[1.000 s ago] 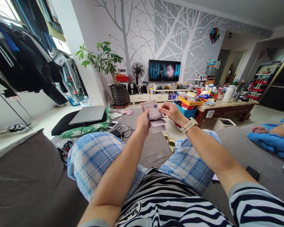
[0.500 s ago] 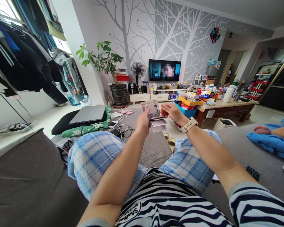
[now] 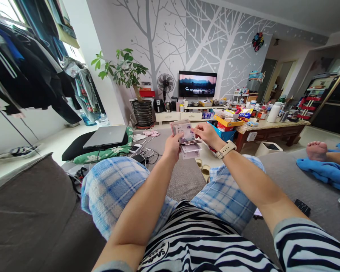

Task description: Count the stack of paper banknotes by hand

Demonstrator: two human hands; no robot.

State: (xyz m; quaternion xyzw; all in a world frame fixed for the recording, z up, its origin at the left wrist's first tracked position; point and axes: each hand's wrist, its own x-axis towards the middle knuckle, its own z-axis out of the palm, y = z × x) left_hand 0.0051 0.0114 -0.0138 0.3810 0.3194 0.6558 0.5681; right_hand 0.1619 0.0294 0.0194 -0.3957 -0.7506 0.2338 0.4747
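A wad of pale purple banknotes (image 3: pixel 186 130) is held up in front of my knees. My left hand (image 3: pixel 173 145) is closed round its left side, with the thumb lying across the front note. Below the upright notes, several more banknotes (image 3: pixel 191 151) fan out and hang downward from the same grip. The fingertips of my right hand (image 3: pixel 205 134) pinch the right edge of the front note. A beige watch (image 3: pixel 226 150) is strapped on my right wrist.
On the left a closed laptop (image 3: pixel 106 136) lies on cushions, with cables (image 3: pixel 144 153) beside it. A cluttered coffee table (image 3: pixel 243 130) stands ahead right. Another person's foot (image 3: pixel 316 151) rests on the sofa at right. Slippers (image 3: pixel 205 169) lie on the floor.
My right fingers have come onto the front note's edge, and a different note face shows. The television picture has changed. The other person's foot at right has tilted upward.
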